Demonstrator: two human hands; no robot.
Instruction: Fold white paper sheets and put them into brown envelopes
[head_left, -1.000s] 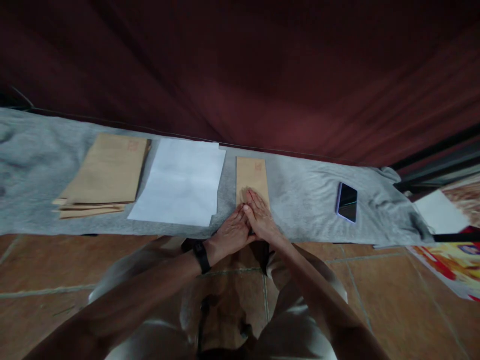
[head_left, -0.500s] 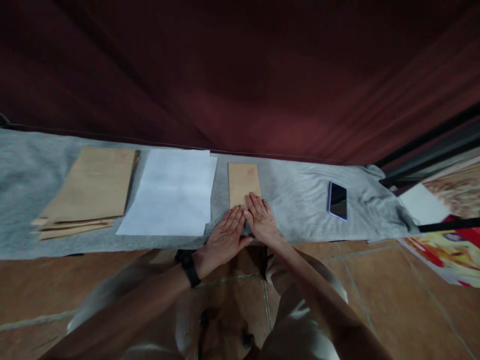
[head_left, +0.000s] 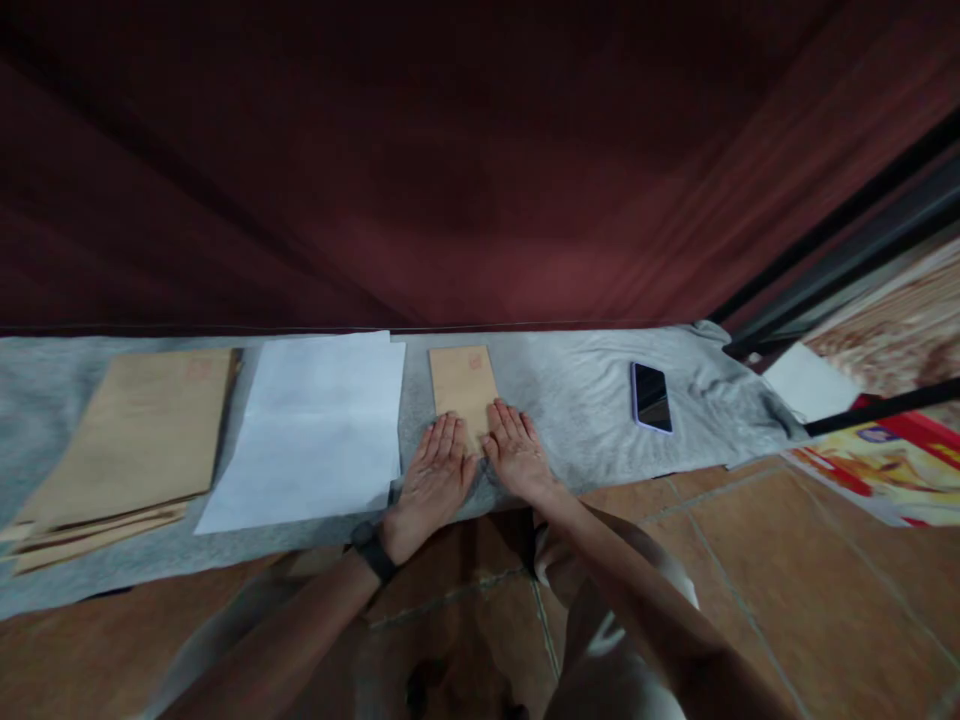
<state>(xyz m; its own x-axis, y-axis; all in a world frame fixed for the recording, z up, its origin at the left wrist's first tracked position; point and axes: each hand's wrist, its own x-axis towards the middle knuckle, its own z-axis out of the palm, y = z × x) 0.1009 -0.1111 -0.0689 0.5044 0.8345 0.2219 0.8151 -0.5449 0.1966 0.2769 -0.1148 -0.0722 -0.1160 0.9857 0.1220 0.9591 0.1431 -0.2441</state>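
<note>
A brown paper envelope [head_left: 460,380] with a faint reddish mark lies flat on the grey cloth. My left hand [head_left: 435,474] rests on its near left part, palm down and fingers stretched out. Across from it, my right hand [head_left: 519,450] lies flat over the near right edge, its fingers extended. Between the two hands a strip of the envelope shows; its near corners are covered. White paper sheets [head_left: 315,430] lie stacked to the left of my left hand.
A pile of brown envelopes [head_left: 142,430] lies at the far left. On the right rests a phone [head_left: 651,397] with a purple edge. A dark red curtain [head_left: 450,200] hangs behind the grey cloth [head_left: 562,380]. A colourful printed package [head_left: 892,465] is at the far right.
My hands have moved apart, uncovering more of the envelope between them. The whole view has shifted and tilted, so the things on the cloth appear lower and further left.
</note>
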